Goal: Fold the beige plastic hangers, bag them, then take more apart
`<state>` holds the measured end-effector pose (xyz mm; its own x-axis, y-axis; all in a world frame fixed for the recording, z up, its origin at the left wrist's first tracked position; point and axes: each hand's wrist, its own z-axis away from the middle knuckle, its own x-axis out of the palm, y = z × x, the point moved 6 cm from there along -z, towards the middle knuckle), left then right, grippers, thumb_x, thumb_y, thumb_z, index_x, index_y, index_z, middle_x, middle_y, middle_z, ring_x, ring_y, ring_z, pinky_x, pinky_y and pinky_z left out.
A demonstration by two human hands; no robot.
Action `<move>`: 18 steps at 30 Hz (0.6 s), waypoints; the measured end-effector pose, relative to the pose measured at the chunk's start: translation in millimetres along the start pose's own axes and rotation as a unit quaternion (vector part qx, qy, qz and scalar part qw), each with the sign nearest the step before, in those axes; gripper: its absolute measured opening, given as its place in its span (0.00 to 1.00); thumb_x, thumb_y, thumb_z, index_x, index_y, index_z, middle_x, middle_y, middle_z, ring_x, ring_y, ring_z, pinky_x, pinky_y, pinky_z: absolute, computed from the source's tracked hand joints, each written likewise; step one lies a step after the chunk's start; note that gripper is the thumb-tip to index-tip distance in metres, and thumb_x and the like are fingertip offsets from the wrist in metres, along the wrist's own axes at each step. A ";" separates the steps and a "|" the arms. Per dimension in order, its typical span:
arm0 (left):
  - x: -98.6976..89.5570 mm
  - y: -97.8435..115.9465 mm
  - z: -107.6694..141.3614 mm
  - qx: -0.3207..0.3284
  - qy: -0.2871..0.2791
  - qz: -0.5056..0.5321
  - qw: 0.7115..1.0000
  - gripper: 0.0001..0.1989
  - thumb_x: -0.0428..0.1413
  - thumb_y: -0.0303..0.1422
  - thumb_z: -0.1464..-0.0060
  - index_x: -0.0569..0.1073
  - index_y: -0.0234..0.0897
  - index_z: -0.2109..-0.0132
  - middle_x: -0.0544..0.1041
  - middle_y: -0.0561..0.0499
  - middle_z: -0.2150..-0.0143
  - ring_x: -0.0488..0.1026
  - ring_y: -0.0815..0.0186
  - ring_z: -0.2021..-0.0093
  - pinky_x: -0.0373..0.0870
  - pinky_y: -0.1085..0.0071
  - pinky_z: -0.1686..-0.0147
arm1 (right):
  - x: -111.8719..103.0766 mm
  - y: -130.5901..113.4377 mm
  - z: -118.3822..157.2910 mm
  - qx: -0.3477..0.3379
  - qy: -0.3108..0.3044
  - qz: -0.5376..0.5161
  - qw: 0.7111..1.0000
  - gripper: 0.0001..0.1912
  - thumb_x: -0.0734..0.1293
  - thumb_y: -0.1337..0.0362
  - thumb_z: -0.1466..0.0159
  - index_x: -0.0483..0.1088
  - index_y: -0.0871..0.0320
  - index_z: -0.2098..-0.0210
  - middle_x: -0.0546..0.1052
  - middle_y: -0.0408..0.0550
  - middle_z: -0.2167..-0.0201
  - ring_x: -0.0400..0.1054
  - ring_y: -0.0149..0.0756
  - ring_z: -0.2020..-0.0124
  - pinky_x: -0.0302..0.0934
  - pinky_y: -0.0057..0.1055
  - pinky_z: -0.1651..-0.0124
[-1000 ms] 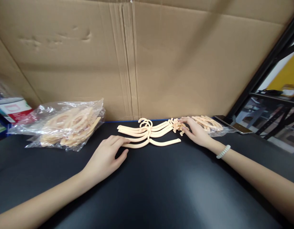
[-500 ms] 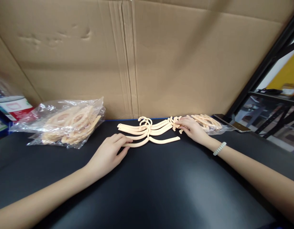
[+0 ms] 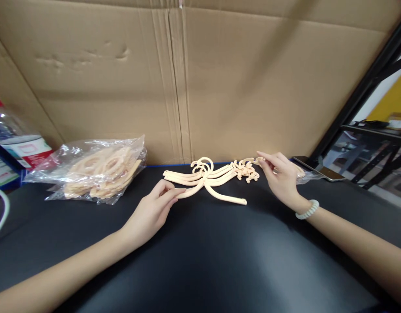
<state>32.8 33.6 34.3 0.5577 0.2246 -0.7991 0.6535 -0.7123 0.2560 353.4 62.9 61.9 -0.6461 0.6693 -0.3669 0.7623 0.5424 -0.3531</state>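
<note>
My left hand pinches the left arm of a cream hanger piece, whose hook points away at the back. Behind it, several similar hanger pieces lie stacked on the black table. Right of the stack sits a pile of small cream hook-like parts. Just right of that pile, my right hand is raised with thumb and forefinger pressed together; a small cream part seems to show at the fingertips, too small to name.
A clear bag of flat cream pieces lies at the left. Another bag is partly hidden behind my right hand, beside a phone. Cardboard stands along the back, a black shelf frame at the right.
My right hand has lifted off the small parts and moved right, its fingers pinched. The held hanger has risen and tilted slightly in my left hand.
</note>
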 end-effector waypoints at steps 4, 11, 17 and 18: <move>-3.0 -3.8 0.7 -0.022 0.016 -0.002 1.000 0.15 0.44 0.29 0.35 0.70 0.42 0.46 0.64 0.51 0.62 0.68 0.66 0.64 0.69 0.71 0.62 | 1.0 -17.4 6.9 0.101 -0.044 -0.128 0.986 0.14 0.65 0.58 0.34 0.75 0.52 0.51 0.74 0.42 0.79 0.67 0.34 0.79 0.64 0.35 0.72; -3.6 -7.4 -1.0 -0.056 -0.003 0.030 0.998 0.13 0.43 0.31 0.35 0.70 0.41 0.51 0.63 0.51 0.62 0.67 0.66 0.65 0.70 0.71 0.63 | 20.6 -34.9 22.4 0.236 -0.121 -0.336 0.903 0.14 0.68 0.53 0.37 0.78 0.54 0.58 0.80 0.51 0.61 0.75 0.41 0.63 0.68 0.34 0.70; -5.1 -6.1 -2.4 -0.055 -0.002 0.037 0.998 0.12 0.43 0.32 0.35 0.70 0.40 0.51 0.63 0.51 0.63 0.67 0.65 0.63 0.69 0.70 0.61 | 39.8 -5.2 38.5 0.384 -0.127 -0.430 0.807 0.12 0.74 0.58 0.43 0.75 0.55 0.61 0.79 0.50 0.59 0.73 0.39 0.59 0.69 0.37 0.57; -5.2 -6.4 -2.7 -0.056 -0.001 0.039 0.998 0.12 0.44 0.32 0.35 0.71 0.40 0.52 0.63 0.51 0.63 0.67 0.65 0.63 0.69 0.70 0.61 | 42.9 -0.3 40.8 0.400 -0.129 -0.443 0.792 0.13 0.74 0.60 0.44 0.74 0.54 0.60 0.79 0.50 0.59 0.73 0.39 0.58 0.69 0.38 0.56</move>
<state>27.1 38.7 38.3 0.6073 0.1698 -0.7761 0.6615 -0.6492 0.3756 323.9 70.8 11.2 -0.9792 0.0238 0.2017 -0.1944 0.1766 -0.9649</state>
